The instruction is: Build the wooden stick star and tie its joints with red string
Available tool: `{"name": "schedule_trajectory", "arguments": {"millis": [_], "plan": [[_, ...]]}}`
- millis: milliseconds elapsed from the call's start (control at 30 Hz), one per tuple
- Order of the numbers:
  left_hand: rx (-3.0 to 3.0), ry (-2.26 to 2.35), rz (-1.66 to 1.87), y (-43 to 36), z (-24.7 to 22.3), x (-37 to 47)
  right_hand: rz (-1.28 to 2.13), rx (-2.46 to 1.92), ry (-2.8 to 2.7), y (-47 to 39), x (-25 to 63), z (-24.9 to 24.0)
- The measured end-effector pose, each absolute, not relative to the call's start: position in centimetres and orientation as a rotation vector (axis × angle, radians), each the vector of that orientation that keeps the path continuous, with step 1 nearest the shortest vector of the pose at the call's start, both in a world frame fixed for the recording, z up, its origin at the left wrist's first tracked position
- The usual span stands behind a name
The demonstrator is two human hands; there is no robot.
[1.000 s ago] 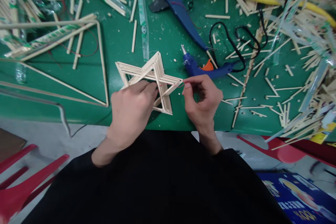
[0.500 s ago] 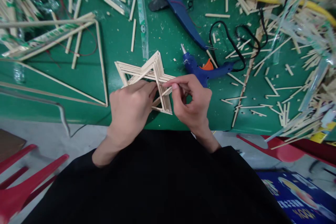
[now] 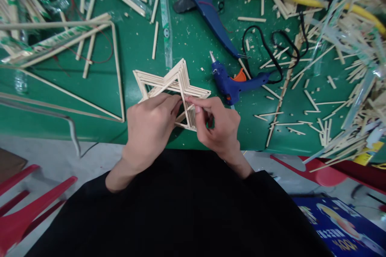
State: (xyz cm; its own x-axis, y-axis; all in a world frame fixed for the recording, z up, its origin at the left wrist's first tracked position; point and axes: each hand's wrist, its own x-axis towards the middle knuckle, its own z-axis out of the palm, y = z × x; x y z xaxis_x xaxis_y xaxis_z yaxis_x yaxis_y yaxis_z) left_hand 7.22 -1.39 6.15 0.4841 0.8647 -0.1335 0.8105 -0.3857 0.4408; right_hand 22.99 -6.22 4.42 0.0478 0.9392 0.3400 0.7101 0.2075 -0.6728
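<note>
A: Star [image 3: 184,82] where?
B: Mid-frame, over green table [image 3: 138,44]; layered sticks.
A: Hands?
B: Left hand [image 3: 149,122] at its lower left, fingers bunched; grip hidden, can't tell. Right hand [image 3: 218,124] at its right side, thumb and index close together; can't tell if pinching anything.
A: Rest?
B: Glue gun [image 3: 225,81] right of it, blue tool [image 3: 209,10] top centre, stick frame [image 3: 118,68] left, loose sticks [image 3: 331,82] right.

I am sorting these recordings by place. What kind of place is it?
Probably a craft workshop: a blue glue gun with orange trigger, scattered pale wooden sticks and a green worktable.
</note>
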Motion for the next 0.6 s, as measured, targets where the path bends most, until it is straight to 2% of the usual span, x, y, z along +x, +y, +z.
{"name": "schedule_trajectory", "arguments": {"millis": [100,300,600], "plan": [[2.278,1.401,0.178,-1.4,5.9,7.2,0.417,-1.519,-1.685,-6.4,22.9,4.1],[2.277,1.424,0.204,-1.5,6.1,7.2,0.773,-1.546,-1.328,-6.4,22.5,4.3],[2.233,1.425,0.259,-1.1,6.0,7.4,0.917,-1.554,-1.128,-6.0,21.8,4.3]]}}
